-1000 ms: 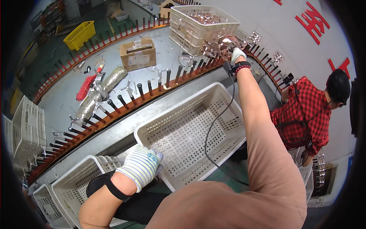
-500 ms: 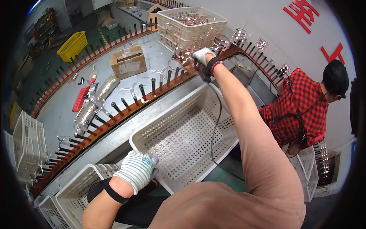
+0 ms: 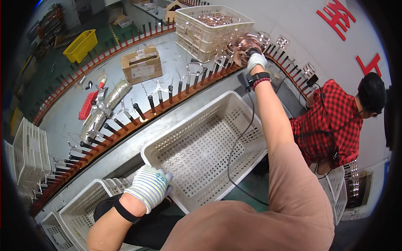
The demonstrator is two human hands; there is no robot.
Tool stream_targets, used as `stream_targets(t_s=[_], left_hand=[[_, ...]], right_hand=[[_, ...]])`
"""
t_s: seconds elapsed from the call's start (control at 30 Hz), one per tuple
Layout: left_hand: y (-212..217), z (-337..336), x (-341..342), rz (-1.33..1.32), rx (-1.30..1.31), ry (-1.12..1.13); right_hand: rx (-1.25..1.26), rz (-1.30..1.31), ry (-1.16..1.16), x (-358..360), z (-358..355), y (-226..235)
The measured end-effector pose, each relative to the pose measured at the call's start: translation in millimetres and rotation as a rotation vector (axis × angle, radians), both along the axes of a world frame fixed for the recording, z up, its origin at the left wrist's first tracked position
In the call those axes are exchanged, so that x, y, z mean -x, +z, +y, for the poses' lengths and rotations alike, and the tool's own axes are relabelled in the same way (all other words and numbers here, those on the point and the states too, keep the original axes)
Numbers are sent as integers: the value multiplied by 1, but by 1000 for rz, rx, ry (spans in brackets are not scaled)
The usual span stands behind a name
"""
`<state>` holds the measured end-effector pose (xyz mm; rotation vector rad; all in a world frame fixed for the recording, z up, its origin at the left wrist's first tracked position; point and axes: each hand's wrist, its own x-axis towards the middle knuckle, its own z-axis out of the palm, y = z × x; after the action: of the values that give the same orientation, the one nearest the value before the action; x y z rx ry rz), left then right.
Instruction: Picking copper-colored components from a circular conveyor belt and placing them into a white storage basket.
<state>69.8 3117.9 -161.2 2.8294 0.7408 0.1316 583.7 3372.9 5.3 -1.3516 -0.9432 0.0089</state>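
Coppery pieces (image 3: 244,44), several; gloved hands (image 3: 149,187) (image 3: 256,62), two

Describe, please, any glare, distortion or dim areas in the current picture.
Head view: bright glints on the coppery pieces by the right hand; head view: black corners, the rail seemingly bowed; head view: dim floor around the yellow crate.

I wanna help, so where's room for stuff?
There's bare grey tabletop between the brown cardboard box and the tall white plastic crate. The white perforated tub looks free inside, left of the black cable. Crowded: the brown rail of black-handled rods, and around the white-gloved right hand.
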Motion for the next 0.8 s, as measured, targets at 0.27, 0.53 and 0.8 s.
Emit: stream_targets(t_s=[0.27,0.53,0.8], left_hand=[[2,-6,-3,-27,49,89],[2,-7,6,-10,37,130],[3,-15,15,36,65,223]], right_hand=[[1016,-876,-478,-27,85,-10],[893,-533,-432,57,138,-29],[1068,-1340,222,72,112,-42]])
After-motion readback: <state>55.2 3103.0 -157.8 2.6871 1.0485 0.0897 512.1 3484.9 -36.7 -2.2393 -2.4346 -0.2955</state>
